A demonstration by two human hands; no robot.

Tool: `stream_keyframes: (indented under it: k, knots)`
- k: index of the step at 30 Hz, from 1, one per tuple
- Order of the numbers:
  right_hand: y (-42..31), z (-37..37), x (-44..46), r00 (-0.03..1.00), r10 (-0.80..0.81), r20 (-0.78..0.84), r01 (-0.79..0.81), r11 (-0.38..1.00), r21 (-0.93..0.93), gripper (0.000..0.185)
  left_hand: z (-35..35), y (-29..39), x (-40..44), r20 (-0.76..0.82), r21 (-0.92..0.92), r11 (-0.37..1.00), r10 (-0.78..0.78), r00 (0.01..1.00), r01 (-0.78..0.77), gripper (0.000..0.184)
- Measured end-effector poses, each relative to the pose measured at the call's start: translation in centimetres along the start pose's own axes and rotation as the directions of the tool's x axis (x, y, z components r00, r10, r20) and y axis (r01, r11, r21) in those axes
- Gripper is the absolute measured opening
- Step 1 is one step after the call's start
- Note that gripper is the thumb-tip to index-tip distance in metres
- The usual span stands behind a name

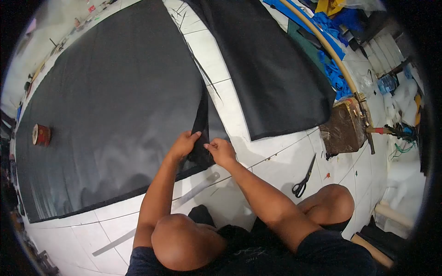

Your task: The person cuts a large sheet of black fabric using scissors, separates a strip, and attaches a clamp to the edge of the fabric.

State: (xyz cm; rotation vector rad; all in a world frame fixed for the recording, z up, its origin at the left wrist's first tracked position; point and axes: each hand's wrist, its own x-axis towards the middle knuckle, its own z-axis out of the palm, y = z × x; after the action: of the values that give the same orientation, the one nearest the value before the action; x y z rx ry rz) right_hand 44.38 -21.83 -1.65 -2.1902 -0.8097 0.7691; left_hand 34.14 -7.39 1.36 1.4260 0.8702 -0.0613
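- Landmark for all places: the large black sheet (115, 101), spread on the tiled floor (271, 179) ahead and to the left of the person.
- Item in hand: the turned-up flap (201, 120) along the right edge of the large black sheet, beside its near right corner.
- Governing relation: the flap stands directly between the hands; its long axis runs away from the person along that right edge, roughly in line with the forearms' reach. Neither hand is clearly nearer; both are at it.
- Left hand (184, 145): on the inner side of the flap, over the large black sheet, thumb and fingers closed on the material.
- Right hand (222, 152): on the outer side, at the sheet's right edge, thumb and forefinger pinched on the flap. Whether the fingertips also hold something small cannot be told.
- The hands are close together, fingertips just apart.
- Second black sheet (281, 87): to the right of the large black sheet, separated by a strip of bare tile.
- Scissors (305, 177): on the floor, well to its right.
- Metal strip (191, 194): on its near side, passing beneath the left forearm.
- Red roll (42, 135): on it, near its left edge.
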Motion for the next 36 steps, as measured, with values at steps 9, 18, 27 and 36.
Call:
stream_keyframes:
  k: [9, 18, 27, 36]
  knots:
    - [1.5, -2.0, 0.8, 0.612, -0.143, -0.778, 0.110, 0.989, -0.095, 0.040, 0.3, -1.4, 0.5, -0.040, -0.063, 0.998, 0.004, 0.999, -0.006, 0.038]
    - [-1.1, 0.9, -1.1, 0.994, -0.075, -0.081, 0.059, 0.981, -0.184, 0.040, -0.1, -2.2, 0.8, -0.098, 0.088, 0.995, 0.057, 0.994, -0.048, 0.040]
    - [2.4, -0.8, 0.8, 0.891, 0.104, -0.441, -0.086, 0.994, 0.059, 0.046, 0.2, -1.7, 0.2, -0.143, 0.040, 0.999, 0.040, 0.989, -0.034, 0.042]
    - [-1.8, -0.4, -1.2, 0.984, -0.162, 0.073, 0.178, 0.917, -0.356, 0.041, 0.0, -0.6, -0.2, -0.106, 0.119, 0.993, 0.036, 0.994, -0.024, 0.042]
